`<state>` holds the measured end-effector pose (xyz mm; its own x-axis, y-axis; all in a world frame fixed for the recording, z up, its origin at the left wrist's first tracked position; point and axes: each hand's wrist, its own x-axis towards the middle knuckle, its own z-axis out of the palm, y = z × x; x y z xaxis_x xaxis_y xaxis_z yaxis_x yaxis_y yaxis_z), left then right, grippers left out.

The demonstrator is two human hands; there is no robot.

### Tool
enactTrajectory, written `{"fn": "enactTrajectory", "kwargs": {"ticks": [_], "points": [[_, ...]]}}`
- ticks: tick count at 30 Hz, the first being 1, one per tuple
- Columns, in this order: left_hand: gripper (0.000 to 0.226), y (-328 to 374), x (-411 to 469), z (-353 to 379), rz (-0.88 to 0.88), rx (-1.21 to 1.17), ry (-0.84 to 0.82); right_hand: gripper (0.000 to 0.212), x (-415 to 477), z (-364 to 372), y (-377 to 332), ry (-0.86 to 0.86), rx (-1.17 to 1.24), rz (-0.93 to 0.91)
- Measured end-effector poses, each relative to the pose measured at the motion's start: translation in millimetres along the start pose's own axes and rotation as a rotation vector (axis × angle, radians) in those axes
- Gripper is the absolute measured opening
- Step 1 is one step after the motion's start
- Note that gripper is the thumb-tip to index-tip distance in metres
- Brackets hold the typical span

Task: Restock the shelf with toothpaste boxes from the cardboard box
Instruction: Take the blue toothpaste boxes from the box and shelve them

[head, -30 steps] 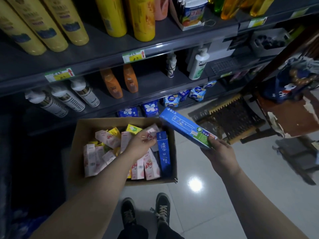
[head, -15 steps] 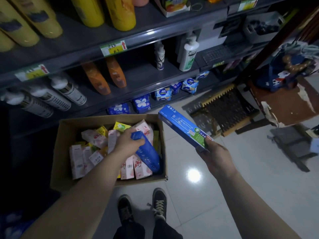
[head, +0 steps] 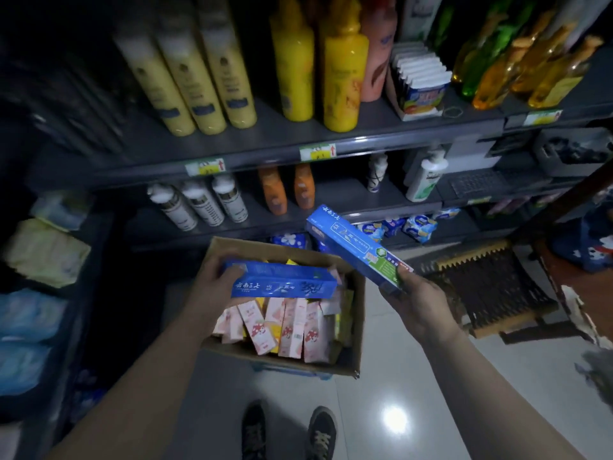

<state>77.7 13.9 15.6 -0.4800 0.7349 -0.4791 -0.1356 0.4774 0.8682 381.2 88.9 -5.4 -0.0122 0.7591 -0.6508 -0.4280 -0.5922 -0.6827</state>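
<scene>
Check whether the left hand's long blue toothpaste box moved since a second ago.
Yes: up, out of the brown cardboard box; the left hand holds the long blue toothpaste box level above it.

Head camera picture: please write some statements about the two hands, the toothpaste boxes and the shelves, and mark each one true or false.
1. The left hand holds a blue toothpaste box over the cardboard box. True.
2. The right hand is empty. False: it holds a second blue box by one end.
3. The cardboard box has nothing inside. False: pink boxes stand in it, among others.
4. Yellow bottles stand on the upper shelf. True.
5. The two blue boxes are pressed together. False: there is a gap between them.
</scene>
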Motion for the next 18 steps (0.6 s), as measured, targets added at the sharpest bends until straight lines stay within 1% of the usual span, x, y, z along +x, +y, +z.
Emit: {"fn": "enactTrajectory", "kwargs": {"ticks": [4, 7, 10, 11, 13, 14, 18], "points": [[0.015, 19, -26, -40, 0.133, -0.031, 0.128, 0.021, -12, 51, -5, -0.141, -0.056, -0.012], [0.023, 35, -41, -75, 0.170, -0.053, 0.222, 0.030, -27, 92, -2, -0.219, -0.089, 0.008], [0.031, 47, -57, -114, 0.144, -0.112, 0.349, 0.037, -43, 134, 5, -0.347, -0.104, 0.056], [0.032, 50, -65, -126, 0.125, -0.156, 0.392, 0.034, -49, 149, 9, -0.395, -0.110, 0.069], [0.031, 55, -81, -152, 0.101, -0.270, 0.462, 0.013, -66, 181, 16, -0.479, -0.158, 0.039], [0.030, 57, -90, -166, 0.093, -0.322, 0.491, 0.011, -75, 197, 20, -0.532, -0.175, 0.023], [0.033, 62, -128, -232, 0.087, -0.508, 0.551, 0.017, -122, 262, 41, -0.735, -0.236, 0.005]]}}
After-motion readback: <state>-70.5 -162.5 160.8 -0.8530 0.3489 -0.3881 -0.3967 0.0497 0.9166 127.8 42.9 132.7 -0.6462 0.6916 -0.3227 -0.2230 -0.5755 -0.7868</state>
